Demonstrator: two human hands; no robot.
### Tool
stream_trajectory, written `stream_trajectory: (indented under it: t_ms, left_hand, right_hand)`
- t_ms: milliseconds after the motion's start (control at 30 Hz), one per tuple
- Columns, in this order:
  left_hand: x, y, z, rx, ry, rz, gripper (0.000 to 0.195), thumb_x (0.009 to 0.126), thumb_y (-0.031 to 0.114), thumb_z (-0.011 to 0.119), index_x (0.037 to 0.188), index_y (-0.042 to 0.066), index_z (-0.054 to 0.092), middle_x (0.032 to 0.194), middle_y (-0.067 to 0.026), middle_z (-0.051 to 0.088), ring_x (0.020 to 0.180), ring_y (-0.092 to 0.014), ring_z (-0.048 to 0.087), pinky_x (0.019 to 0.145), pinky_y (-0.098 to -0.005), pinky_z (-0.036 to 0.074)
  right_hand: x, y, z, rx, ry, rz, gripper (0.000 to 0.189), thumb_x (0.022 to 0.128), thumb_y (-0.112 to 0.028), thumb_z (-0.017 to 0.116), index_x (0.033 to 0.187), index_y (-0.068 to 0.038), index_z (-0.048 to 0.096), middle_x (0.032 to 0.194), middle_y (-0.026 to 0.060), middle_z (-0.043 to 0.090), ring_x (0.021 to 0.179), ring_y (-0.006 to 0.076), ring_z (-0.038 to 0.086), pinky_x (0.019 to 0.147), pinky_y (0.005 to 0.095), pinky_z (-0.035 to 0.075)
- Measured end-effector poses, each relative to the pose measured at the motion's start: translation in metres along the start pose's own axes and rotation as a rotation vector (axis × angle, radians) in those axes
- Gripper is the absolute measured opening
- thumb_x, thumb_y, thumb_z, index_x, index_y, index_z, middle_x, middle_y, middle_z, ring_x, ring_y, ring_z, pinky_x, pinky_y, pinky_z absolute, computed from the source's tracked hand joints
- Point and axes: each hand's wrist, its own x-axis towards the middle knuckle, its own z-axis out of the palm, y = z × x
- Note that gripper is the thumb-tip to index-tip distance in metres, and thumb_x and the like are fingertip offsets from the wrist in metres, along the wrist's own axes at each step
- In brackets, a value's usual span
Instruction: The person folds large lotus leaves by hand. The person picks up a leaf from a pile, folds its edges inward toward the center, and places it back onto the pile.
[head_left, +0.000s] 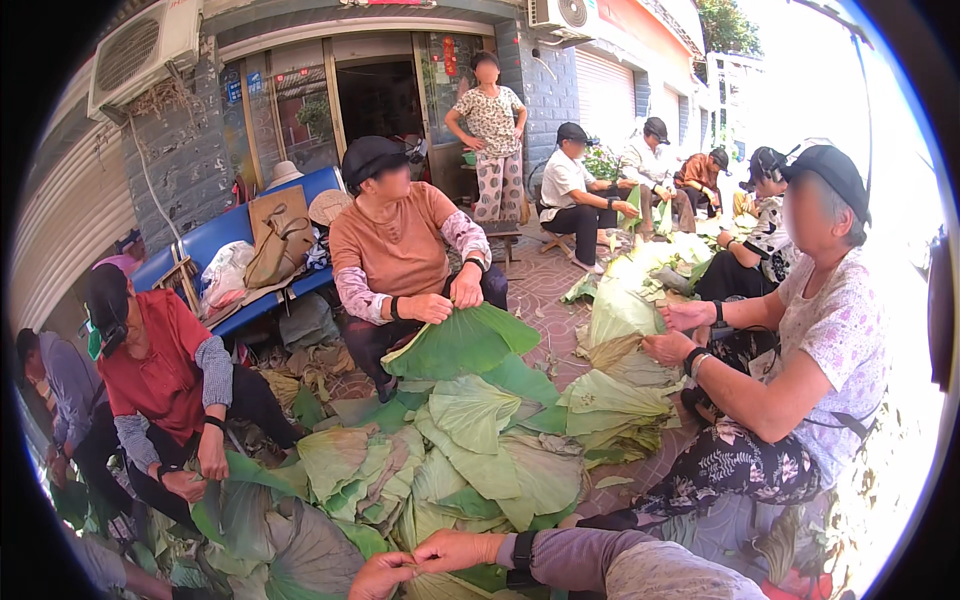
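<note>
At the bottom centre my left hand (382, 576) and my right hand (459, 551) meet, thumbs and fingers pinching the edge of a lotus leaf (442, 586) between them. Most of that leaf lies below the hands, partly cut off by the picture's rim. Just beyond them spreads a pile of large lotus leaves (480, 465), some green, some pale and wilted. A greyish-brown wilted leaf (319, 551) lies left of my left hand. Dark bands circle my right wrist.
Several people sit around the leaves; one in orange (397, 255) holds a green leaf (465, 341), one in red (161, 360) sits left, one in a floral shirt (840, 322) right. Another person (491, 120) stands by the doorway. A blue bench (232, 217) holds bags. Leaf scraps litter the paving.
</note>
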Motion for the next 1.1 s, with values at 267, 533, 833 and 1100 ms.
stream_trajectory:
  t_ms: [267,533,833,1100]
  left_hand:
    - [-0.008,0.028,0.013,0.541,0.091,-0.065,0.022,0.068,0.013,0.068,0.087,0.003,0.063,0.075,-0.0021,0.062,0.069,-0.009,0.056,0.064,-0.0228,0.046]
    - [-0.017,0.057,0.043,1.124,0.596,0.578,0.05,0.061,0.02,0.074,0.104,0.004,0.055,0.112,-0.0133,0.052,0.105,-0.028,0.049,0.09,-0.0332,0.039]
    - [-0.005,0.038,0.022,0.932,0.275,0.556,0.031,0.061,0.017,0.074,0.086,0.004,0.062,0.098,-0.0079,0.056,0.092,-0.022,0.052,0.081,-0.0309,0.042]
    - [-0.003,0.02,0.016,0.401,0.146,0.257,0.019,0.065,0.008,0.071,0.081,0.004,0.063,0.078,-0.0028,0.06,0.073,-0.008,0.054,0.067,-0.022,0.044]
  right_hand:
    - [0.002,0.014,0.006,-0.08,-0.095,0.113,0.023,0.082,-0.024,0.055,0.072,-0.004,0.051,0.062,0.0125,0.05,0.055,0.0248,0.047,0.053,0.0335,0.039]
    - [0.002,0.015,0.005,-0.17,0.174,0.142,0.018,0.082,-0.022,0.053,0.079,-0.004,0.053,0.071,0.0148,0.055,0.066,0.0338,0.053,0.06,0.0382,0.042]
    - [0.001,0.01,0.003,-0.167,0.075,0.106,0.017,0.082,-0.022,0.053,0.082,-0.006,0.053,0.07,0.0123,0.055,0.066,0.0311,0.054,0.06,0.0378,0.042]
    - [0.002,0.008,-0.003,-0.138,-0.013,0.1,0.02,0.084,-0.026,0.052,0.082,-0.006,0.053,0.069,0.0125,0.054,0.064,0.0295,0.053,0.059,0.0363,0.041]
